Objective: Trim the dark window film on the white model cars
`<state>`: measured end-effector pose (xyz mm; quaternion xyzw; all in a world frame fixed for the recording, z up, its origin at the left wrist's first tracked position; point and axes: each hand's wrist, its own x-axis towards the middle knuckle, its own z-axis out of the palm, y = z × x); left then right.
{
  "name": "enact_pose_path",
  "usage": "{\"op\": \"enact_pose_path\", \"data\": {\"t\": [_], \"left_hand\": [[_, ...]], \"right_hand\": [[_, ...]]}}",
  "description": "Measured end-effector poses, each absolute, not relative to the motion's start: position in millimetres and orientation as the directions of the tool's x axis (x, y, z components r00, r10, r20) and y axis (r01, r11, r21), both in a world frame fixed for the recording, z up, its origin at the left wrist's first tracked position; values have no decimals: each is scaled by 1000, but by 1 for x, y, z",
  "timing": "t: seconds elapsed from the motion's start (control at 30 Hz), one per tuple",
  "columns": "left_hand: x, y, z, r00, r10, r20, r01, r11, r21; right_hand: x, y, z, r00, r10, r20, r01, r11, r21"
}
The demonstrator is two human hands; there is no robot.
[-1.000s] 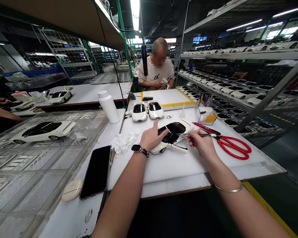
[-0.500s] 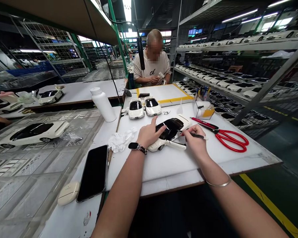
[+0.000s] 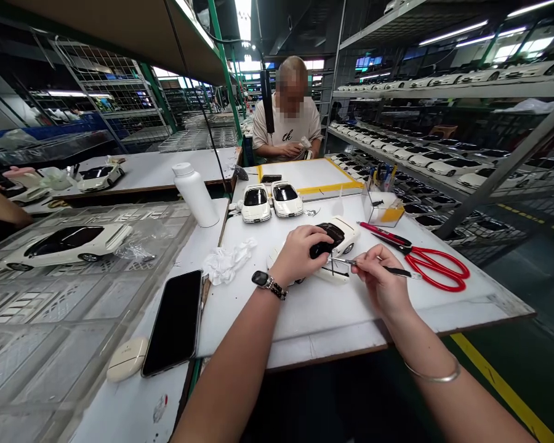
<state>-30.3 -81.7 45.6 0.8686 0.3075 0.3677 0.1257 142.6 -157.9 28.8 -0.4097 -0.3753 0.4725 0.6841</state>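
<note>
My left hand [image 3: 298, 253] grips a white model car [image 3: 344, 237] with black windows, its fingers over the roof and hiding part of the body. An opened car door [image 3: 337, 272] sticks out low by the hand. My right hand [image 3: 382, 277] pinches a slim metal tool with a black handle [image 3: 397, 269], its tip at the door gap. Two finished-looking white model cars [image 3: 256, 204] [image 3: 286, 200] stand on the white work table [image 3: 305, 317] farther ahead. A crumpled white cloth [image 3: 228, 261] lies left of my left hand.
Red scissors [image 3: 436, 269] and a red-handled tool [image 3: 385, 234] lie to the right. A phone [image 3: 175, 323], earbud case [image 3: 127, 359] and white bottle [image 3: 194, 194] stand left. A seated person [image 3: 286, 117] works ahead. Shelves of model cars [image 3: 443, 160] line the right.
My left hand has moved from the car's side onto its roof, and the car has turned in my grip. The tool now points left into the door gap.
</note>
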Motion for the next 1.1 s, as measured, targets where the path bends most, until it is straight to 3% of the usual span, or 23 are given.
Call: {"op": "enact_pose_path", "data": {"t": [0.3, 0.5, 0.67, 0.77, 0.87, 0.93, 1.03, 1.1], "left_hand": [[-20, -81, 35, 500, 657, 564, 641, -719, 268], [-18, -81, 35, 529, 618, 581, 611, -753, 244], [-20, -80, 38, 540, 599, 590, 489, -795, 359], [-22, -80, 41, 505, 630, 589, 415, -776, 475], [-24, -79, 44, 499, 659, 563, 352, -748, 563], [-25, -79, 45, 506, 673, 539, 320, -727, 608], [-27, -78, 48, 511, 687, 517, 273, -700, 660], [-27, -79, 49, 516, 689, 509, 246, -688, 683]], "right_hand": [[145, -160, 31, 264, 951, 159, -265, 230, -936], [142, -158, 29, 234, 958, 165, -242, 221, -945], [156, -150, 43, 109, 963, 247, -177, 263, -948], [175, -132, 75, 7, 904, 427, -100, 426, -899], [184, -99, 109, 61, 836, 546, 11, 546, -838], [179, -70, 120, 42, 865, 501, 192, 485, -853], [159, -22, 112, 9, 946, 324, 510, 275, -815], [147, 8, 96, 22, 961, 277, 578, 213, -788]]}}
